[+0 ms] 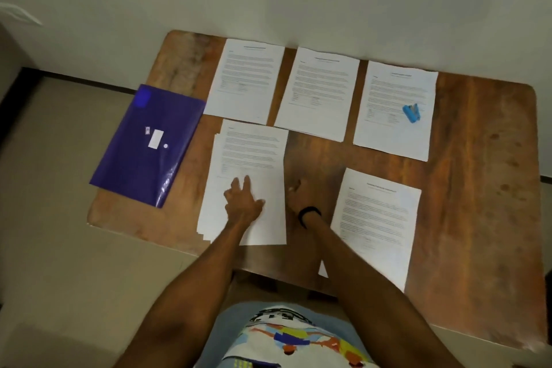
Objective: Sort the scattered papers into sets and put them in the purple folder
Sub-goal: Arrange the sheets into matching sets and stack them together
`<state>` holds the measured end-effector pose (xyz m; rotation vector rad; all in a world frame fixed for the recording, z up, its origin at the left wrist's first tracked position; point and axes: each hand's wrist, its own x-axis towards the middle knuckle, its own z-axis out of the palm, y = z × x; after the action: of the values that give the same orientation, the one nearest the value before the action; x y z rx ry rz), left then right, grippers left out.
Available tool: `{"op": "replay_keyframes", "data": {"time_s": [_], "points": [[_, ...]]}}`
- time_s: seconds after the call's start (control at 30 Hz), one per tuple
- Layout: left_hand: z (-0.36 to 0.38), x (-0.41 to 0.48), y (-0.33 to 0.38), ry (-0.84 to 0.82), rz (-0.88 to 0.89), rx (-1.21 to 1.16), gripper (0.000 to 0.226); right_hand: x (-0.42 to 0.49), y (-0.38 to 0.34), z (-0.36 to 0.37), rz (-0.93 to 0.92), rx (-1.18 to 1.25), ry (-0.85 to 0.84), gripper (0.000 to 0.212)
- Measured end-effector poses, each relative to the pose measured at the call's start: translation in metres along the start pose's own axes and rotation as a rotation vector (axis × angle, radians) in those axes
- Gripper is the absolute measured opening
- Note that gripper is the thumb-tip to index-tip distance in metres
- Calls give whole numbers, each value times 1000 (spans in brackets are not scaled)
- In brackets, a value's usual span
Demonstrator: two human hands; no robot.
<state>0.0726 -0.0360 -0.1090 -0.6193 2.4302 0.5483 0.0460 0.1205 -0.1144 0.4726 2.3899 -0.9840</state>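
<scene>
Five lots of printed white paper lie on the wooden table [478,188]. Three sit in a back row: a left sheet [245,78], a middle sheet [318,92] and a right sheet [394,107]. In front lie a thicker stack [248,152] and a near right sheet [379,224]. My left hand [243,203] rests flat on the stack with fingers spread. My right hand [297,197] rests on the bare wood just right of the stack, holding nothing visible. The purple folder [149,143] lies shut at the table's left edge.
A small blue stapler [412,112] sits on the back right sheet. The table stands against a pale wall, and its right part is bare wood. The folder overhangs the left edge above the floor. A black band circles my right wrist.
</scene>
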Motion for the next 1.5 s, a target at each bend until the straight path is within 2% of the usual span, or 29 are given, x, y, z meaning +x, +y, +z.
{"op": "replay_keyframes", "data": {"time_s": [0.07, 0.13, 0.2, 0.33, 0.4, 0.47, 0.57, 0.63, 0.7, 0.77, 0.83, 0.93, 1.03, 1.13, 1.23, 1.3, 1.4, 1.5], "points": [[-3, 6, -12, -3, 48, 30, 83, 1, -21, 26, 2, -11, -22, 29], [-7, 11, -17, -3, 80, -5, 75, 0, -36, 45, 27, -68, -44, 47], [-13, 15, -20, -14, 101, -50, 65, -3, -42, 56, 100, 0, -9, 54], [-32, 33, -21, -106, 94, -100, 55, -6, -40, 54, 203, 395, -103, 35], [-42, 43, -22, -184, 53, -190, 68, -3, -34, 50, 273, 447, -119, 28], [-54, 48, -25, -271, -23, -381, 89, -3, -31, 48, 317, 572, -121, 24], [-67, 49, -26, -398, -51, -587, 93, -8, -33, 46, 341, 905, -241, 24], [-71, 48, -26, -458, -35, -614, 100, -11, -34, 48, 309, 961, -253, 29], [-70, 45, -23, -417, 19, -580, 98, -14, -38, 50, 268, 908, -178, 30], [-65, 41, -19, -321, 101, -492, 90, -18, -44, 49, 231, 813, -89, 20], [-60, 37, -16, -222, 138, -437, 78, -20, -47, 50, 197, 796, -58, 20], [-56, 33, -15, -112, 126, -383, 51, -20, -42, 53, 228, 820, -52, 28], [-55, 29, -21, 25, 95, -416, 20, -22, -28, 45, 270, 742, 39, 16], [-57, 26, -33, 165, 13, -492, 19, -21, -5, 30, 290, 574, 184, 15], [-59, 26, -41, 240, -19, -479, 20, -18, 12, 22, 330, 503, 234, 19], [-58, 27, -44, 230, -27, -471, 20, -17, 15, 21, 366, 502, 217, 20], [-57, 26, -44, 199, -30, -475, 20, -13, 18, 21, 375, 496, 205, 11], [-58, 24, -39, 172, -11, -493, 22, -13, 17, 19, 368, 510, 193, 14]]}}
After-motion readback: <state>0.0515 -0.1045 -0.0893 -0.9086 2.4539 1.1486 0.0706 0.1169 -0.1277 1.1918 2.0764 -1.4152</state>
